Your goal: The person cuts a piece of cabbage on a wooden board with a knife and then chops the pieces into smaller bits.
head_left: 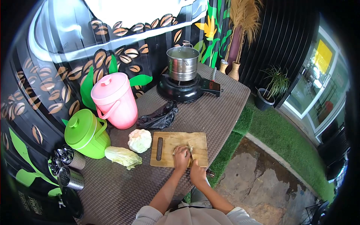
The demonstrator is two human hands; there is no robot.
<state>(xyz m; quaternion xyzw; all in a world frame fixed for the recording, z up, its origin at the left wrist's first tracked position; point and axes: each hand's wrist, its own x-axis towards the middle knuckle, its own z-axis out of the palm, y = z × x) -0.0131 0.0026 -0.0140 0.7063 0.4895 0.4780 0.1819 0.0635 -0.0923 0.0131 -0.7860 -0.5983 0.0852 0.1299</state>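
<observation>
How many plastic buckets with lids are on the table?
2. The pink bucket stands at the back left near the wall; the green bucket stands in front of it, left of the cabbage. No others show.

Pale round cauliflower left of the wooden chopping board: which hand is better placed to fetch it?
Left. The left hand lies nearer the pale cauliflower; the right hand seems to grip a knife.
</observation>
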